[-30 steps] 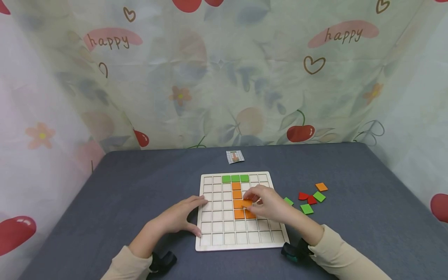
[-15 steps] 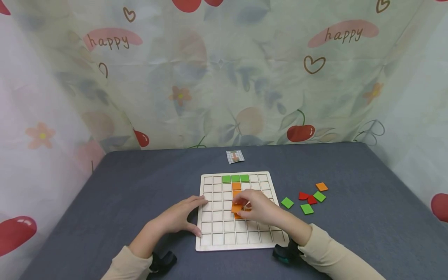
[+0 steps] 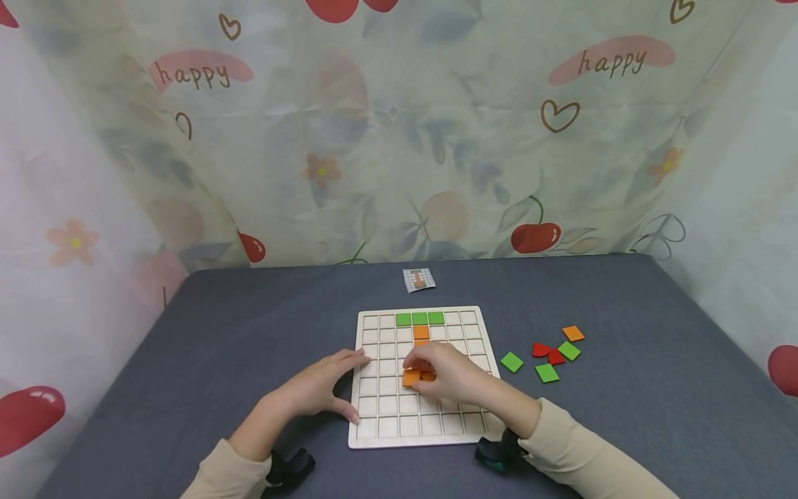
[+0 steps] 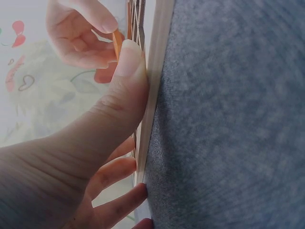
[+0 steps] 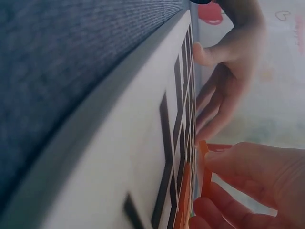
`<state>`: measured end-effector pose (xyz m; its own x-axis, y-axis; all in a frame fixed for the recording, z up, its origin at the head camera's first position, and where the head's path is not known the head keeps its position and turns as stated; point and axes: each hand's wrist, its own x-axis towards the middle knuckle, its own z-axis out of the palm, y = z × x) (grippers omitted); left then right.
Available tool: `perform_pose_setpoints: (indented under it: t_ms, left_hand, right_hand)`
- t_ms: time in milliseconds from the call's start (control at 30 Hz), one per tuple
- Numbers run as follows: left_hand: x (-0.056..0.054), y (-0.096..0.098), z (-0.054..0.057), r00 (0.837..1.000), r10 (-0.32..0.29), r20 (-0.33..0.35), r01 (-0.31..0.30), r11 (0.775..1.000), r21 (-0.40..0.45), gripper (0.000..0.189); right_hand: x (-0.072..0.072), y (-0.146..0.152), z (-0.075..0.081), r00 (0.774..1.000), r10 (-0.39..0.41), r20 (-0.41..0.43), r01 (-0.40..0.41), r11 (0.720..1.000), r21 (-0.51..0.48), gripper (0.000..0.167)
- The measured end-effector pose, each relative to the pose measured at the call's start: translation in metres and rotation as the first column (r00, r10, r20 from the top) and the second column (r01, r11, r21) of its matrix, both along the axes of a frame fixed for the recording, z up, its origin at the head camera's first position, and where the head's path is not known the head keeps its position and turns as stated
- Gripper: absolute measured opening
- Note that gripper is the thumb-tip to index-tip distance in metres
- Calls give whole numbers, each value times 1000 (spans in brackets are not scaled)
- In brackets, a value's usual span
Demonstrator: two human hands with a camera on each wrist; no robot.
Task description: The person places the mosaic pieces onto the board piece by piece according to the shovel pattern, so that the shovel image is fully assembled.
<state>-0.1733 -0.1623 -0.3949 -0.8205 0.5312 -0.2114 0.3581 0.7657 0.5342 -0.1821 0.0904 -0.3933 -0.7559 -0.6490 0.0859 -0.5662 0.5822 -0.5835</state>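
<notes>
A: Doing what with the right hand (image 3: 451, 375)?
B: Pinching an orange tile (image 3: 411, 378) between thumb and fingertips, with fingers curled in. Holding it over the grid board (image 3: 389, 405), by the looks of the head view just left of the orange column (image 3: 421, 332). Showing slightly raised off the surface in the right wrist view.
A: And with the left hand (image 3: 324, 388)?
B: Resting it along the board's left edge, with thumb and fingers spread wide apart. Touching the rim with the thumb nearer the bottom corner, with the fingertips farther up.
A: Seeing what on the board?
B: Counting three green tiles (image 3: 420, 319) in the top row. Tracing the orange column down from the middle one, then losing it behind the right hand.
A: And on the desk (image 3: 268, 305)?
B: Noting three loose green tiles (image 3: 547, 373), two red pieces (image 3: 555, 357) and one loose orange tile (image 3: 573, 333), all right of the board. Spotting a small printed card (image 3: 419, 280) beyond it.
</notes>
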Motion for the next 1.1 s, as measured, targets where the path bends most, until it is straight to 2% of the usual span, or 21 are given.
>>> perform_pose_setpoints:
  t_ms: [633,900,1100]
  left_hand:
    - [0,1,0,1000,-2,4,2,1000,11,91]
    - [-1,0,0,1000,0,3,0,1000,7,91]
    - [-1,0,0,1000,-3,1,3,1000,4,91]
  right_hand:
    - [1,-7,0,999,-14,30,12,998,64,24]
    - [2,-9,1,1000,-18,22,16,997,72,24]
    - [2,-5,6,998,-49,43,47,997,58,25]
